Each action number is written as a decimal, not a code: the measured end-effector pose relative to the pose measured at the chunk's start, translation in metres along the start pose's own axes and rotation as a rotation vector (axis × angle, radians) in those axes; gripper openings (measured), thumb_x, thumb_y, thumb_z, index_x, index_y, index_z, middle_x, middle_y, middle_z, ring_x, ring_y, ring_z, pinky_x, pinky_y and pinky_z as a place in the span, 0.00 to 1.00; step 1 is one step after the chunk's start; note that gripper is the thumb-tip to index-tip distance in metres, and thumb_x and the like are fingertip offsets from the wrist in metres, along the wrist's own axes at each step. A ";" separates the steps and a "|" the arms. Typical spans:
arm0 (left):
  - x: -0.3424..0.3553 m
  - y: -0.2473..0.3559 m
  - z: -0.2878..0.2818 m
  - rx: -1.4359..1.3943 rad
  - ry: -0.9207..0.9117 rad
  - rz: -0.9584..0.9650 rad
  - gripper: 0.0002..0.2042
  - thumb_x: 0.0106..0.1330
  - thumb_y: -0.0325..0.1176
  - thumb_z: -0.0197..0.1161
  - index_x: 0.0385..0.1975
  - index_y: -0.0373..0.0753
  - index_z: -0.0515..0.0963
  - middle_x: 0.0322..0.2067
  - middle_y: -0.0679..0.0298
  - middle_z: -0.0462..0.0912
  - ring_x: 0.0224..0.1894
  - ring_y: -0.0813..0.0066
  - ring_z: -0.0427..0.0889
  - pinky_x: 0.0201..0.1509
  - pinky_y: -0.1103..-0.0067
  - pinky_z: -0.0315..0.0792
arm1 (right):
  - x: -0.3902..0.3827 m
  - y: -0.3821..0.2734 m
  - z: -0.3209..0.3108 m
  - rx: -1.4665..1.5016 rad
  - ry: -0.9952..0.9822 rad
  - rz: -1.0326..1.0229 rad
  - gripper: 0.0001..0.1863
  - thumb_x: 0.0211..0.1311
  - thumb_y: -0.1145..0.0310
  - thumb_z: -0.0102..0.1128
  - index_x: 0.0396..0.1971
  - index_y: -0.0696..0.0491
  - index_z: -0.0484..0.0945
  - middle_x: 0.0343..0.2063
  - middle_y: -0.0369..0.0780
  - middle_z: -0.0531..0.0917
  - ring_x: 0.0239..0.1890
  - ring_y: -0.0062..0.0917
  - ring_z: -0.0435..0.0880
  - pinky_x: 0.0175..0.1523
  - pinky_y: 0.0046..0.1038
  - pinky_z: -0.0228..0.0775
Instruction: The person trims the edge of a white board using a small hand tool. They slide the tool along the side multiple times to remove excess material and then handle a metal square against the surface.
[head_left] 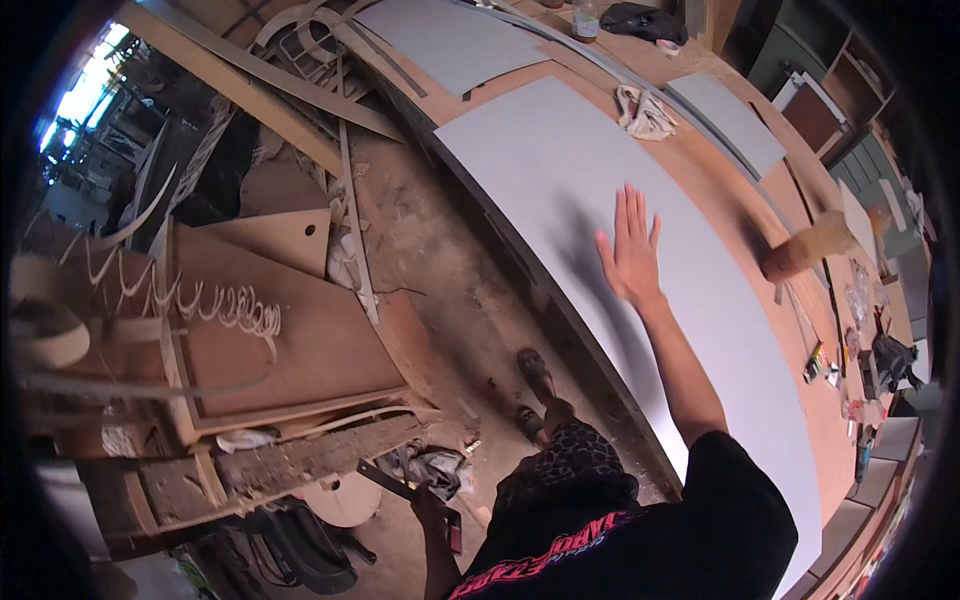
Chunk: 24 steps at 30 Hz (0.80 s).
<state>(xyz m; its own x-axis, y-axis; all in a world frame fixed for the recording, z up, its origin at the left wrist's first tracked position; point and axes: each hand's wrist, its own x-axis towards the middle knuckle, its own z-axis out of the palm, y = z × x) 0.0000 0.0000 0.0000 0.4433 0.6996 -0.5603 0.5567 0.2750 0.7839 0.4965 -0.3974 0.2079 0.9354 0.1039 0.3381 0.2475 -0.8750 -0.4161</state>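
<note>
My right hand (634, 262) is open over a long white sheet (540, 130), with its fingers stretched out. Its shadow falls on the sheet to the left, apart from the fingers, so the hand appears raised. Low in the view, my left hand (430, 508) is closed around a dark L-shaped tool that looks like a try square (385, 478). The tool's flat blade points up and left, and a red-edged part shows on the hand's other side. The white sheet lies on a long wooden workbench (725, 225).
A crumpled cloth (646, 112), another white sheet (725, 118) and a blurred tan roll-like object (810, 245) are on the bench. Small items and a black bag (893, 358) sit at its right end. Left across the floor stand a wooden frame (290, 350), curled strips (235, 305) and long boards (250, 95).
</note>
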 end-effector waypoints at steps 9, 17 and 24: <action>0.062 0.102 0.069 -0.001 0.119 -0.172 0.11 0.72 0.37 0.56 0.35 0.40 0.83 0.19 0.74 0.64 0.18 0.86 0.64 0.19 0.85 0.62 | 0.132 -0.009 0.192 -0.162 -0.446 -0.077 0.40 0.74 0.42 0.29 0.75 0.56 0.44 0.77 0.39 0.44 0.78 0.33 0.40 0.76 0.55 0.28; 0.126 0.182 0.144 -0.030 0.119 -0.247 0.13 0.73 0.42 0.54 0.40 0.41 0.81 0.21 0.74 0.66 0.20 0.83 0.67 0.22 0.81 0.71 | 0.357 -0.089 0.235 -0.123 -0.010 -0.217 0.37 0.74 0.42 0.31 0.76 0.44 0.44 0.77 0.37 0.42 0.78 0.34 0.38 0.72 0.66 0.26; 0.140 0.216 0.171 -0.044 0.133 -0.214 0.11 0.72 0.41 0.54 0.39 0.43 0.81 0.25 0.75 0.68 0.26 0.83 0.68 0.29 0.83 0.68 | 0.391 -0.112 0.281 -0.128 -0.124 -0.238 0.36 0.73 0.40 0.29 0.76 0.39 0.46 0.77 0.36 0.42 0.78 0.34 0.37 0.72 0.67 0.25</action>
<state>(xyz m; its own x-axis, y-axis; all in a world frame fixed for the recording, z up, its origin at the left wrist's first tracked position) 0.3025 0.0443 0.0447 0.2209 0.7021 -0.6769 0.5958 0.4524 0.6636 0.9052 -0.1260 0.1498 0.8804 0.3635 0.3046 0.4374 -0.8707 -0.2251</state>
